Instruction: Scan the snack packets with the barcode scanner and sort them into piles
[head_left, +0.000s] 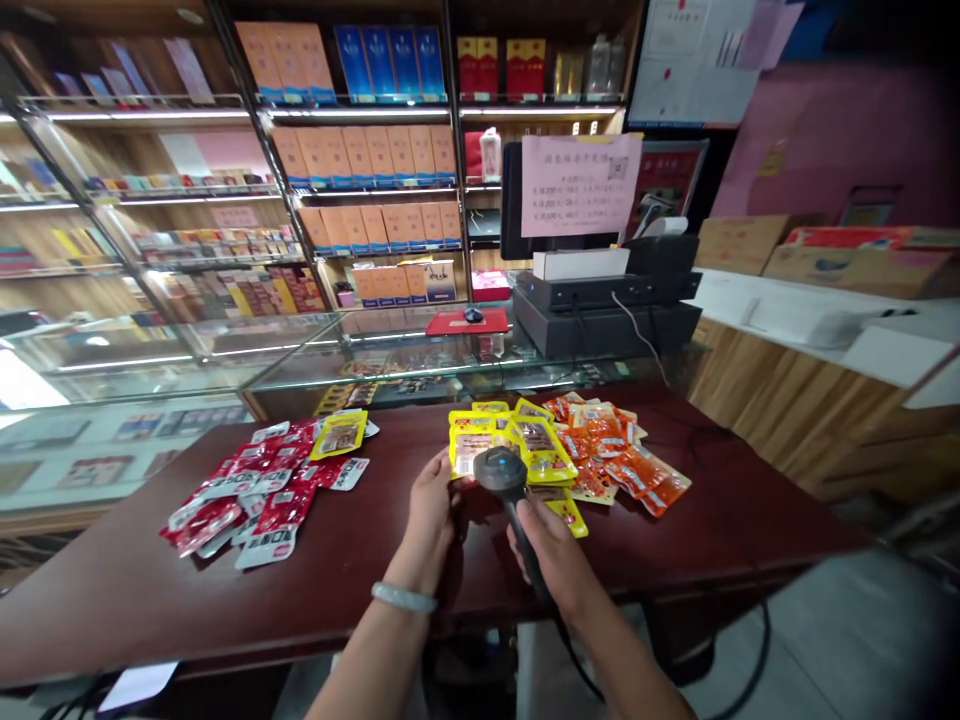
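Note:
My right hand (551, 545) is wrapped round the handle of a black barcode scanner (501, 470). Its head is over the right part of a yellow snack packet (466, 440), whose left edge my left hand (433, 500) pinches. More yellow packets (541, 450) lie just right of the scanner, partly overlapping. Beyond them spreads a pile of orange packets (600, 440). On the left of the table is a heap of red and white packets (262, 490), with one yellow packet (339, 434) on top at its right end.
Behind the dark red table (375, 560) stands a glass display counter (375, 350) with a mouse (473, 315) on a red mat. A monitor (512, 200) with a pink notice and a dark cash drawer (607, 325) are at the back right. The scanner cable (577, 660) hangs over the front edge.

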